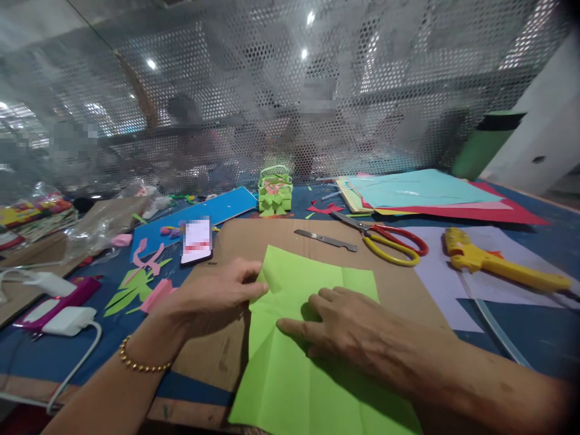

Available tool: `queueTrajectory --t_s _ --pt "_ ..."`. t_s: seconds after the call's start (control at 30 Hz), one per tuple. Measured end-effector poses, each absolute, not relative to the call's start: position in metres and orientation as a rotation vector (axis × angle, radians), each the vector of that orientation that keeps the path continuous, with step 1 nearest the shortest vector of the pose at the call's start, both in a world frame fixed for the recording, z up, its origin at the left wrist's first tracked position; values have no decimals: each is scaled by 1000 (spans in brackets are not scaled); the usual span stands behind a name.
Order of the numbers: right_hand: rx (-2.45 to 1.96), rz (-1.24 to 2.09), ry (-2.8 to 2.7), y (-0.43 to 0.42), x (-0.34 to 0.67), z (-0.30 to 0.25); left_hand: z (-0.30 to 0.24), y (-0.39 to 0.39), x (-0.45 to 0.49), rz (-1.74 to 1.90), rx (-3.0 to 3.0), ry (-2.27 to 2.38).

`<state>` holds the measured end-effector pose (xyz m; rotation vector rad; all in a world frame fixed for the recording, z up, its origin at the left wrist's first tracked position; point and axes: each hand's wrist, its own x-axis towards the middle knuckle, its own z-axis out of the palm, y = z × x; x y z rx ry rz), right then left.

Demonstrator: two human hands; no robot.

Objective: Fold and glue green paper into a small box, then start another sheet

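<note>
A light green sheet of paper (290,374) with several crease lines lies on a brown cardboard piece (254,235) and reaches past the table's front edge. My left hand (222,287) pinches the sheet's left edge near its far corner, thumb on top and fingers partly hidden beneath. Across the middle of the sheet rests my right hand (335,320), fingers spread and the index finger touching a crease. Beyond the sheet lie a bare metal blade (325,240) and scissors (385,238) with one red and one yellow handle.
A yellow glue gun (498,263) lies at right on pale purple paper (444,302). Coloured sheets (426,188) are stacked behind it. A small green paper basket (275,196) stands at the back. At left are a phone (196,241), paper scraps (136,287) and a power strip with chargers (58,308).
</note>
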<state>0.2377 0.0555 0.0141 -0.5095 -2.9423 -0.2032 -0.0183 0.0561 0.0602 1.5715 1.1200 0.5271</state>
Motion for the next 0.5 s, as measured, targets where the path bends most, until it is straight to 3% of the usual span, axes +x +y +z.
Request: queueTrajectory --t_s 0.2,0.5 --pt "-437 -234 -2998 54 241 24 59 58 -18 540 1574 1139" --pt "-456 -344 -2975 53 240 19 55 63 -36 250 1662 1085"
